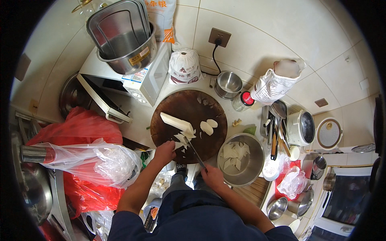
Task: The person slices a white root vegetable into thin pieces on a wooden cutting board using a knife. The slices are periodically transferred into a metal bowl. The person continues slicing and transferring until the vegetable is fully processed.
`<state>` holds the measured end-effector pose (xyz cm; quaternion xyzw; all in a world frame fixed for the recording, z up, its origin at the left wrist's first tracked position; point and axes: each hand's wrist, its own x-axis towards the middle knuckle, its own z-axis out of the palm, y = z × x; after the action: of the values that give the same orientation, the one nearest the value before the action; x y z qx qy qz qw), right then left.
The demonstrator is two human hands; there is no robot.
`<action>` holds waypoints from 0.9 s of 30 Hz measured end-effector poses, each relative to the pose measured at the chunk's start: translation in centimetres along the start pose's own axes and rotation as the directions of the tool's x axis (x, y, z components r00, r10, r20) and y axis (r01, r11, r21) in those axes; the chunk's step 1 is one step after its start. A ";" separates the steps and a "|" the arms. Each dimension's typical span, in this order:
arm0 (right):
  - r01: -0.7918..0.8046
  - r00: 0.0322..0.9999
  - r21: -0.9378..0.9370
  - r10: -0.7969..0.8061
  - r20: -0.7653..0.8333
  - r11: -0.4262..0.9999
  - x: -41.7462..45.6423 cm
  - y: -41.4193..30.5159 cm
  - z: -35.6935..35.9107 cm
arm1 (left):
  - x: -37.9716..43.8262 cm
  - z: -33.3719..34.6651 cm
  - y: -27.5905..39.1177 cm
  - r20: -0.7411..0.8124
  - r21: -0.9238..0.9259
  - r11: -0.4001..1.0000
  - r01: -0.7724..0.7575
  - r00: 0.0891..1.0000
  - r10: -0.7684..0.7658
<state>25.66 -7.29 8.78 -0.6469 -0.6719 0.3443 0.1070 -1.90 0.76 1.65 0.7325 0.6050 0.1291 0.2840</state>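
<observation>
My right hand [213, 176] grips the handle of a kitchen knife [195, 153]. Its blade points away from me, the tip among thin white slices [182, 138] on a round, dark wooden chopping board [169, 102]. At the board's near left edge, the fingers of my left hand [165, 153] pinch a white slice [178, 145]. Beyond the slices lies a long, peeled white vegetable piece [176, 123], perhaps yam or radish. Two oval cut pieces [208, 127] rest on the board's right half. A steel bowl [256, 167] right of the board contains several diamond-shaped white slices [233, 155].
A microwave [153, 81] with its door open stands back left, steel bowl and trays [120, 33] on top. A cloth sack [184, 67], small steel pot [229, 82] and red-lidded jar [243, 101] line the back. Utensils [276, 132] stand right; plastic bags [99, 162] hang left.
</observation>
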 end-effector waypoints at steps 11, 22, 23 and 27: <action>0.103 0.971 -0.070 -0.085 0.223 0.992 0.7 -0.4 2.4 | -3.0 2.5 0.0 -0.229 -0.486 0.819 0.304 0.860 -0.455; 0.145 0.964 -0.133 -0.110 0.241 0.980 1.7 -1.8 2.8 | -3.5 4.1 -1.0 -0.169 -0.719 0.629 0.295 0.804 -0.570; 0.149 0.965 -0.128 -0.116 0.234 0.981 1.8 -1.7 2.8 | -3.5 3.7 -0.6 -0.168 -0.722 0.628 0.292 0.806 -0.568; 0.168 0.966 -0.114 -0.140 0.217 0.979 1.8 -1.7 2.9 | -3.2 3.7 -1.1 -0.098 -0.786 0.542 0.296 0.807 -0.583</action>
<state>22.38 -6.41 7.10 -0.5587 -0.7489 0.3558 0.0200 -1.61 -3.18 -1.47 0.3378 0.7056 0.4129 0.4664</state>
